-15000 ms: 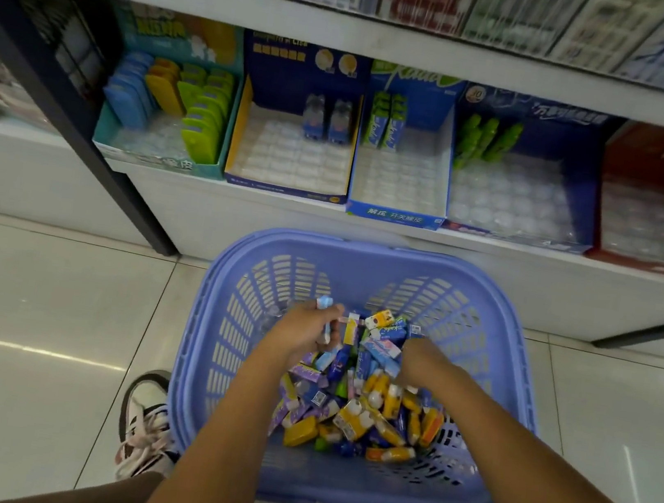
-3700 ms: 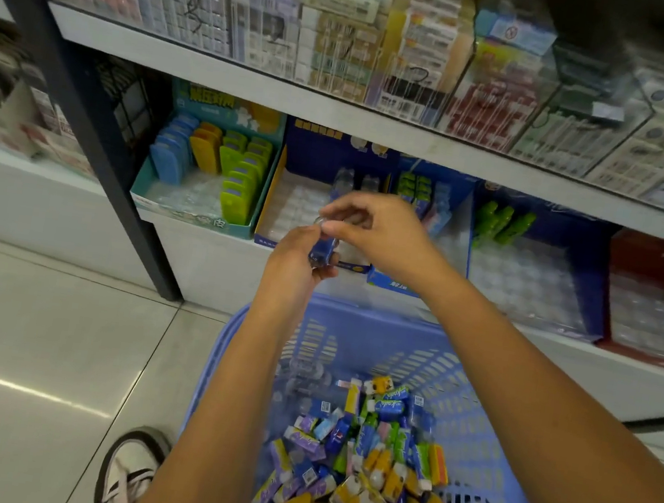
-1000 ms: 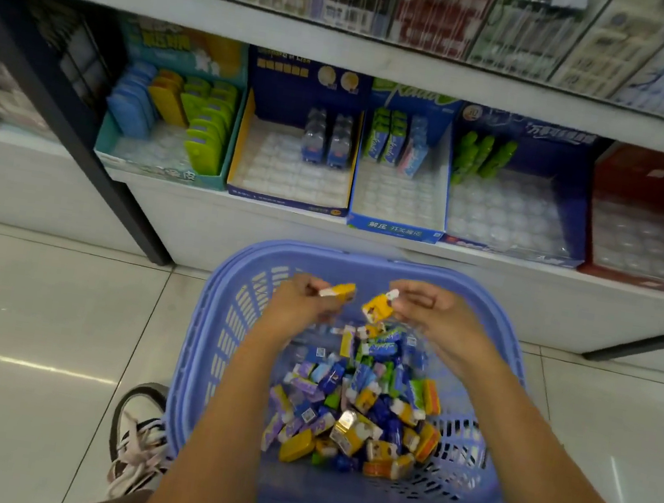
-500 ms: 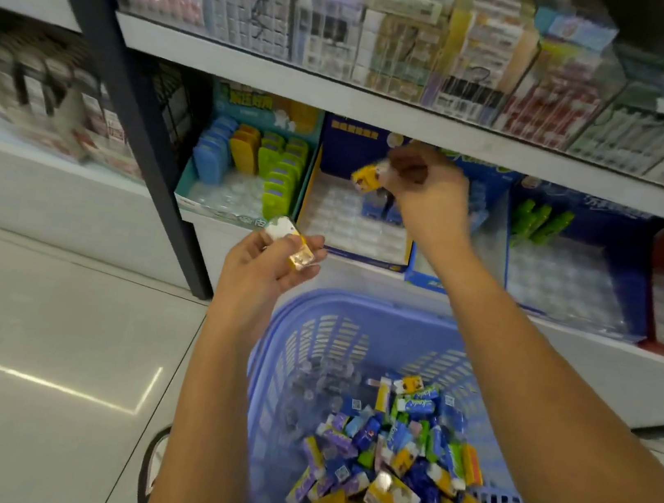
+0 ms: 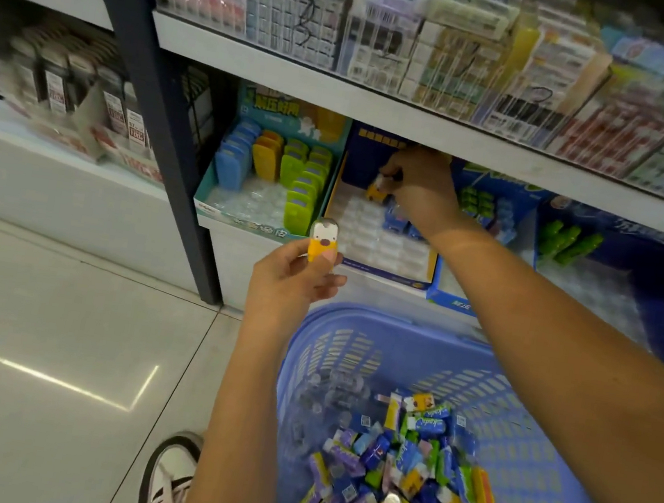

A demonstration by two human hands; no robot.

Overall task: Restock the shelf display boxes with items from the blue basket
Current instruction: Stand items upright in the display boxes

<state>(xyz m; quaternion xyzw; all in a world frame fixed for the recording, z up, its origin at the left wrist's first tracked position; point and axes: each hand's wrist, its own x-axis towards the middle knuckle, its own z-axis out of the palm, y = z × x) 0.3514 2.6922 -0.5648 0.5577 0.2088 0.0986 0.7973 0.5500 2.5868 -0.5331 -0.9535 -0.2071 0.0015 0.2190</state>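
Head view: my right grip (image 5: pixel 419 189) is pinching a yellow item (image 5: pixel 375 192), reached into the back rows of the navy display box (image 5: pixel 390 255). My left grip (image 5: pixel 295 284) is pinching a second yellow-and-white item (image 5: pixel 323 241) upright, just in front of the boxes and above the far rim of the blue basket (image 5: pixel 357 328). Mixed loose items (image 5: pixel 394 489) are piled in the basket bottom.

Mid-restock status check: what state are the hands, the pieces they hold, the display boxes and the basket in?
Left hand: holds left piece upright, short of the shelf.
Right hand: pinches right piece at the navy box's back row.
Navy box: slots mostly empty, a few blue pieces at back.
Teal box: partly filled.
Basket: holds a mixed pile.
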